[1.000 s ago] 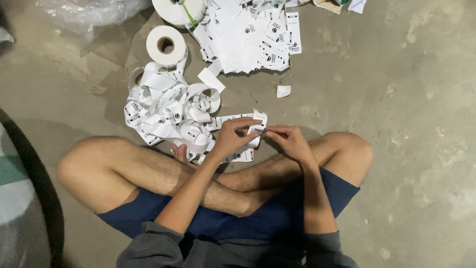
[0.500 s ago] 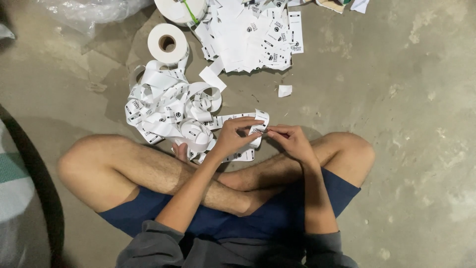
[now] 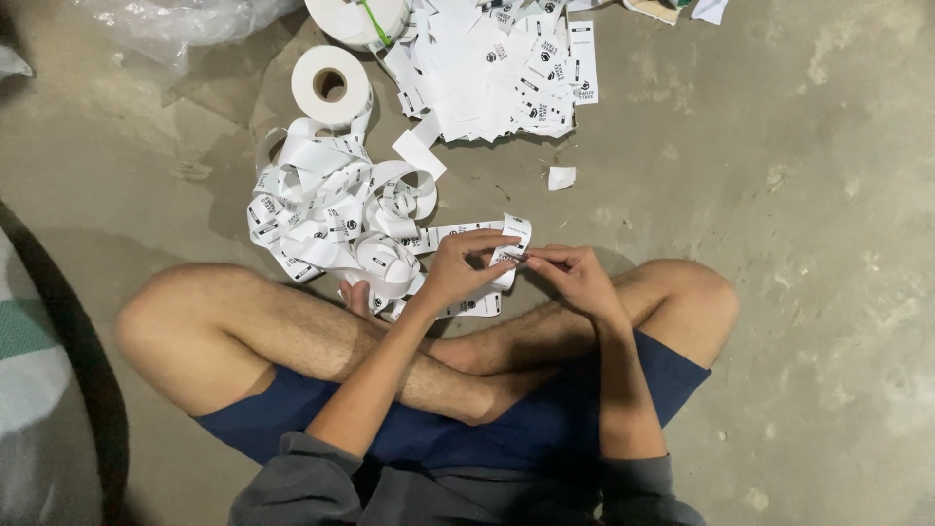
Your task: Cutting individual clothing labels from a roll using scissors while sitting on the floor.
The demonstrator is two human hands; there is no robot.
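I sit cross-legged on a concrete floor. My left hand and my right hand meet above my shins and pinch the end of a white printed label strip. The strip runs left into a loose tangle of unrolled label tape lying on the floor in front of my left knee. A full white label roll stands behind the tangle.
A spread pile of cut white labels lies at the top centre, with a second roll at its left. One small label piece lies alone. Clear plastic wrap is at top left. A dark curved rim is at left.
Both hands stay at the strip end with only slight finger movement. The view has shifted a little.
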